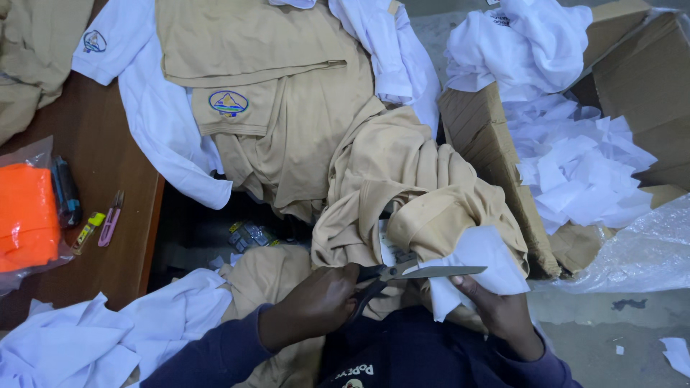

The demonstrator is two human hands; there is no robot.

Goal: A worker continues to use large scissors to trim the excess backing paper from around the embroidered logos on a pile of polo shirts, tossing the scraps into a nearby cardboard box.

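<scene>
My left hand (313,305) grips the black handles of a pair of scissors (424,271), whose steel blades point right and are nearly closed. My right hand (499,309) pinches a white piece of backing cloth (481,255) that hangs from a bunched tan shirt (402,187) in my lap. The blades lie across the top edge of that white piece, just above my right fingers. Both my sleeves are dark blue.
An open cardboard box (489,144) at right holds white cloth scraps (582,165). Tan and white polo shirts with a round badge (228,103) are piled ahead. The wooden table (100,144) at left carries an orange bagged item (27,215), pink thread snips (110,219) and a yellow marker (88,231).
</scene>
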